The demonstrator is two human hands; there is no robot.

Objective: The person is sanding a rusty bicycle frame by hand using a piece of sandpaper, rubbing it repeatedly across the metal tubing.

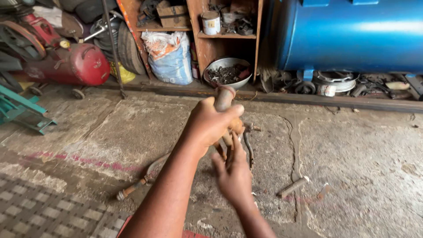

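My left hand (211, 123) is closed around a rusty metal tube part (224, 98) held up over the concrete floor, its open end pointing up. Thin bent rods (249, 147) hang from the part's lower end. My right hand (234, 176) is just below, fingers spread and blurred, touching the underside of the part near the rods. A curved rusty pipe (143, 180) lies on the floor behind my left forearm.
A short metal bar (292, 187) and a small piece (324, 191) lie on the floor at right. Behind stand a blue tank (348, 35), a wooden shelf (229, 36) over a bowl of scrap (228, 72), a sack (169, 57) and a red compressor tank (83, 66).
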